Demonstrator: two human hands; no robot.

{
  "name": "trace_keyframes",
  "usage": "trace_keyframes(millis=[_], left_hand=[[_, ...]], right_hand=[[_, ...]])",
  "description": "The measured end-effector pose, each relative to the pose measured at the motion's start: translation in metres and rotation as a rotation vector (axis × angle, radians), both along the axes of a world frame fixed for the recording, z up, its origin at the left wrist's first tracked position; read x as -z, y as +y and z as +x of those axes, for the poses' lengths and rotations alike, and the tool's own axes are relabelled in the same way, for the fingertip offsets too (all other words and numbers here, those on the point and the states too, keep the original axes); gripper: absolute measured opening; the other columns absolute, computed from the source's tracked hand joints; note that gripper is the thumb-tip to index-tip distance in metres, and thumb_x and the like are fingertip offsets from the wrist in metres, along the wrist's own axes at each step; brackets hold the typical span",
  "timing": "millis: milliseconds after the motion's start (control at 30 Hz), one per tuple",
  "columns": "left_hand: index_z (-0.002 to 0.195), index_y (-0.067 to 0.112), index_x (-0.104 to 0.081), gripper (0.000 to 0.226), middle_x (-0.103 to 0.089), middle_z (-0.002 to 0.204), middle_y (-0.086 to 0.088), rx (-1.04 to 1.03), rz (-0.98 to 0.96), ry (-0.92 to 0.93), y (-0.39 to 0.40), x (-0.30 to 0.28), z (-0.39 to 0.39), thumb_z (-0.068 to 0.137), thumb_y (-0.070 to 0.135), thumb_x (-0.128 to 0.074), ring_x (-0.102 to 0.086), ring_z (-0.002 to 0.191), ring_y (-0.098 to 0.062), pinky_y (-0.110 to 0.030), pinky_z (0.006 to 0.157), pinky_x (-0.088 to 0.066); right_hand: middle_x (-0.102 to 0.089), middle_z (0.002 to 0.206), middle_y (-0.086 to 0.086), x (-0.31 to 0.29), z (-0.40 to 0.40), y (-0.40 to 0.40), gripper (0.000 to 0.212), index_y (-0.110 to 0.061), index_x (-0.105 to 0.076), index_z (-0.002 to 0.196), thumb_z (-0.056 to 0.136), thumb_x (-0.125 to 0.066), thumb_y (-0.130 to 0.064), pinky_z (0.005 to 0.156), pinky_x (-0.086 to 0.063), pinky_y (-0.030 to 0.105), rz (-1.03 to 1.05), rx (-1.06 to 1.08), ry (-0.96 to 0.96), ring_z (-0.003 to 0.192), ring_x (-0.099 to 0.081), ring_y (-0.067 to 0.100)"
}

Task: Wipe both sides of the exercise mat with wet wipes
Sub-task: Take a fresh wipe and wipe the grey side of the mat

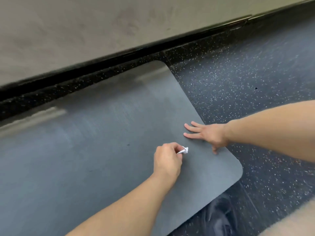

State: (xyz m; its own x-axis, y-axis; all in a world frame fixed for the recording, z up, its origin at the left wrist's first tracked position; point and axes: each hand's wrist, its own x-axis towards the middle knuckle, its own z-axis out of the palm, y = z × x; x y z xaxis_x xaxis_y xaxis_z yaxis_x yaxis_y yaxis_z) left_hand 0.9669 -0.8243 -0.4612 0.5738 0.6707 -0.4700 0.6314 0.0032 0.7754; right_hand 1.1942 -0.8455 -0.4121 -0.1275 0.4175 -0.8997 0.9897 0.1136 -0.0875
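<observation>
You are looking down at a dark rubber floor [238,79] flecked with pale specks. Along its far edge runs a glossy black baseboard [119,56], and above that a plain grey-beige wall [85,28].

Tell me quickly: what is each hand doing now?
Left hand: grips a crumpled wet wipe.
Right hand: open, fingers flat on the exercise mat.

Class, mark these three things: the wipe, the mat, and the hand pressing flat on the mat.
wipe [183,150], head view, on its crumpled white tip.
mat [95,133], head view, on its bare grey middle.
right hand [208,135], head view, on its back.
</observation>
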Motion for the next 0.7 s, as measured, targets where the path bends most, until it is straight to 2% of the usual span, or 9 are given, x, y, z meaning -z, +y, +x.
trace_keyframes(millis=[133,233,367,433,500,533,600,667,700], left_hand=[[0.079,0.033,-0.075,0.016,-0.073,0.080,0.019,-0.084,0.101,0.045,0.065,0.017,0.009,0.087,0.020,-0.071,-0.066,0.076,-0.004,-0.018,0.067,-0.049],[0.073,0.032,-0.071,0.015,-0.069,0.071,0.023,-0.203,0.101,0.018,0.096,0.035,0.015,0.088,0.032,-0.074,-0.062,0.070,0.004,-0.010,0.059,-0.041],[0.077,0.032,-0.072,0.015,-0.068,0.068,0.019,-0.220,0.059,-0.060,0.103,0.040,0.014,0.086,0.043,-0.076,-0.062,0.064,-0.002,-0.022,0.061,-0.048],[0.079,0.031,-0.074,0.009,-0.070,0.068,0.013,-0.232,0.086,-0.077,0.118,0.035,0.017,0.086,0.036,-0.078,-0.064,0.064,-0.007,-0.027,0.064,-0.051],[0.083,0.030,-0.076,0.004,-0.071,0.068,0.012,-0.268,0.208,-0.083,0.152,0.027,0.025,0.087,0.030,-0.078,-0.065,0.065,-0.007,-0.026,0.066,-0.051],[0.087,0.030,-0.077,0.001,-0.071,0.070,0.013,-0.279,0.293,-0.062,0.176,0.022,0.031,0.087,0.031,-0.077,-0.066,0.067,-0.005,-0.024,0.067,-0.051],[0.093,0.031,-0.078,0.010,-0.073,0.075,0.016,-0.310,0.410,-0.017,0.225,0.016,0.044,0.087,0.039,-0.075,-0.068,0.075,-0.004,-0.022,0.074,-0.052],[0.095,0.031,-0.079,0.010,-0.074,0.081,0.015,-0.323,0.455,0.037,0.267,0.014,0.060,0.088,0.038,-0.074,-0.069,0.081,-0.008,-0.023,0.078,-0.053],[0.094,0.030,-0.079,0.009,-0.075,0.083,0.013,-0.304,0.485,0.075,0.284,0.014,0.069,0.089,0.034,-0.073,-0.069,0.083,-0.010,-0.023,0.078,-0.054]], right_hand=[[0.044,0.161,-0.013,0.013,0.009,-0.013,0.122,-0.041,0.010,0.166,0.089,-0.084,-0.027,0.127,-0.029,0.040,0.112,0.048,0.055,0.159,0.024,0.018],[0.048,0.159,-0.021,0.023,0.013,-0.026,0.112,-0.047,0.013,0.164,0.096,-0.074,-0.034,0.121,-0.039,0.036,0.175,0.045,0.081,0.155,0.032,0.011],[0.048,0.161,-0.016,0.017,0.011,-0.025,0.092,-0.045,0.016,0.164,0.107,-0.056,-0.037,0.116,-0.044,0.036,0.200,-0.049,0.121,0.157,0.030,0.014],[0.018,0.175,-0.011,0.010,0.021,0.002,0.076,-0.042,-0.001,0.168,0.109,-0.050,-0.038,0.121,-0.037,0.036,0.221,-0.070,0.139,0.163,-0.001,0.017],[-0.023,0.172,-0.011,0.009,0.034,0.052,0.070,-0.040,-0.023,0.166,0.105,-0.059,-0.039,0.118,-0.038,0.033,0.352,-0.061,0.130,0.151,-0.040,0.018],[-0.028,0.169,-0.010,0.014,0.041,0.080,0.078,-0.038,-0.028,0.165,0.099,-0.069,-0.043,0.117,-0.038,0.031,0.428,-0.030,0.115,0.148,-0.044,0.018],[-0.011,0.176,-0.005,0.026,0.046,0.131,0.117,-0.031,-0.020,0.168,0.076,-0.089,-0.054,0.119,-0.035,0.032,0.548,0.095,0.113,0.156,-0.030,0.018],[0.002,0.178,0.001,0.036,0.035,0.165,0.152,-0.026,-0.007,0.169,0.053,-0.097,-0.062,0.119,-0.038,0.039,0.572,0.157,0.054,0.161,-0.019,0.022],[0.000,0.177,0.006,0.040,0.028,0.176,0.158,-0.024,-0.007,0.169,0.047,-0.099,-0.064,0.116,-0.042,0.041,0.578,0.137,-0.018,0.159,-0.023,0.027]])
